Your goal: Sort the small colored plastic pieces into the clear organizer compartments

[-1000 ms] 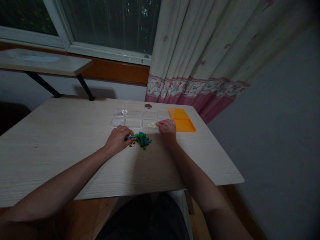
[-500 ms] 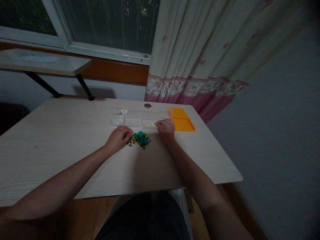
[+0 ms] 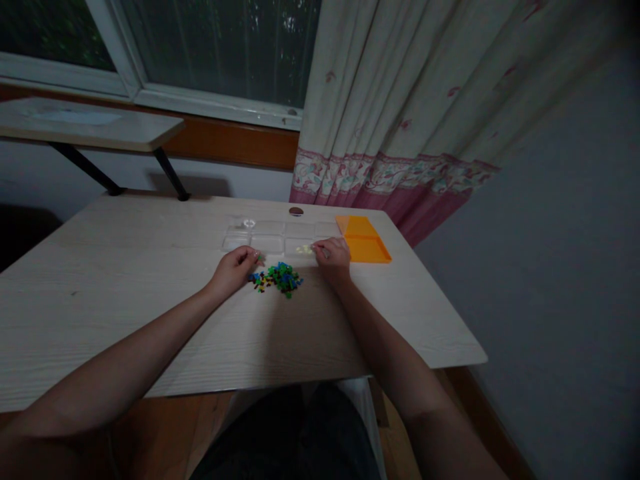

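Observation:
A pile of tiny green, blue, yellow and dark pieces (image 3: 284, 277) lies on the table, too small to name by kind. Just left of and beyond it, my left hand (image 3: 239, 263) pinches a small green piece (image 3: 261, 258) between thumb and fingertips. My right hand (image 3: 333, 257) rests at the near right of a clear plastic compartment tray (image 3: 267, 244), fingers closed; whatever they hold is too small to make out. Several pale yellow pieces (image 3: 305, 249) lie in the near compartment beside those fingertips.
An orange box with its lid open (image 3: 369, 248) stands right of the clear tray. A dark round disc (image 3: 296, 211) is near the table's back edge. On the back left stands a raised shelf (image 3: 150, 137) with black legs. Curtains (image 3: 360, 170) hang behind the table.
My left hand has lifted away from the pile, slightly back and left, and a green piece now shows at its fingertips. My right hand has stayed nearly still.

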Motion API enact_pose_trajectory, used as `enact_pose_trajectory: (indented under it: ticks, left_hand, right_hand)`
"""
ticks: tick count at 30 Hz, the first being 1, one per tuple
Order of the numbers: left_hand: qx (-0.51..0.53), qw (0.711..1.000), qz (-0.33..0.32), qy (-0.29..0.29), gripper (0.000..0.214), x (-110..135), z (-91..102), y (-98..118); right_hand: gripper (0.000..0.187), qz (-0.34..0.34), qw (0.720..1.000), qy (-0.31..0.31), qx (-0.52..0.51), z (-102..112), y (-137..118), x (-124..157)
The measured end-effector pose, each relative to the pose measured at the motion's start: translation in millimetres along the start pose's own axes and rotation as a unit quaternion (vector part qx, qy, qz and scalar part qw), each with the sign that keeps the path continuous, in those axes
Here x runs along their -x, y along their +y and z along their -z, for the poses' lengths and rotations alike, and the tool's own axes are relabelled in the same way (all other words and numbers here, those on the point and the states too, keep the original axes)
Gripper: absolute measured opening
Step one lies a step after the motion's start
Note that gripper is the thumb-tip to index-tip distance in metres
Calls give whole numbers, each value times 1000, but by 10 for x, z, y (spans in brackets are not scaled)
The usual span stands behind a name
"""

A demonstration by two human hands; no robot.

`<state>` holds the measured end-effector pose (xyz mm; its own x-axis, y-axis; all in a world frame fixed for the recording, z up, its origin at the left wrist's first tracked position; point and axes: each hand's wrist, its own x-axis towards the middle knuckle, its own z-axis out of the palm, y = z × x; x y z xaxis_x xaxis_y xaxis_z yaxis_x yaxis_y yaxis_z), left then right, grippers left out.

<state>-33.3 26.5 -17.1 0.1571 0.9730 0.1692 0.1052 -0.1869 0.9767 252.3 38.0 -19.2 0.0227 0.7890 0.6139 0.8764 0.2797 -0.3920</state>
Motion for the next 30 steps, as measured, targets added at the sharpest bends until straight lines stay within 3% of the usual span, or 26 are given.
enact_pose_trajectory:
  ticks: [13,20,26,30]
  left_hand:
    - [157,984,80,-7,46,-23,29,162]
    - [172,981,85,0,48,-35,17,137]
    - [38,998,-4,53,40,-23,72,160]
    - [-87,990,-70,81,29,-19,127,165]
  right_hand:
    - [14,45,999,14,-24,-25,30,-24]
    - [14,46,998,18,-27,-5,30,-24]
    - [14,36,999,13,-26,7,26,-14]
    - [15,47,998,3,-37,27,-6,-15]
